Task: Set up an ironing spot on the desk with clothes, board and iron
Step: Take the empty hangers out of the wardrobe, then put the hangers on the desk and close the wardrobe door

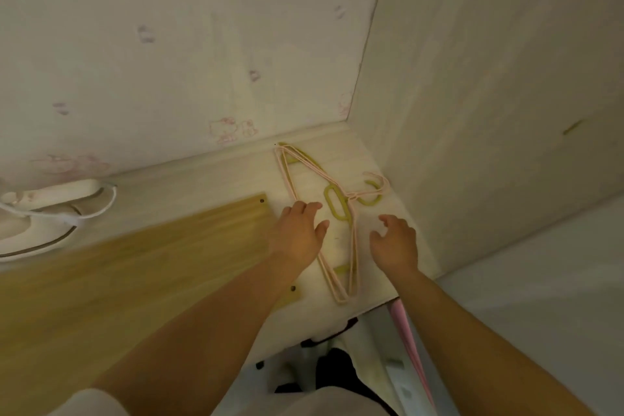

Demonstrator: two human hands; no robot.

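Pale wood-grain laminate forms the desk (209,176) where a person's two bare hands reach toward a small stack of clothes hangers (320,223) lying flat in the corner, at about one o'clock from the view's centre. The pink wire hangers sit on top of a yellow-green plastic one, their hooks pointing to three o'clock, close to the side wall (489,94).

The left hand (299,233) rests on or just above the hangers' left edge, fingers loosely spread and holding nothing; whether it touches the wire cannot be told. The right hand (395,243) hovers at the stack's right side, fingers relaxed and slightly curled, also empty.

A yellowish wooden board (135,273) lies on the desk from eight o'clock toward the centre, its near corner under the left forearm; it is blurred. At nine o'clock a white power strip (64,192) and its looped cable (84,213) rest against the patterned back wall (169,44). No iron and no clothes can be made out on the desk.

By the look of it, the step in hand is clearing the corner, with the board already down. The next move likely calls for both hands to close on the hangers together, since the thin wires overlap and could snag or slide apart if lifted from one side.
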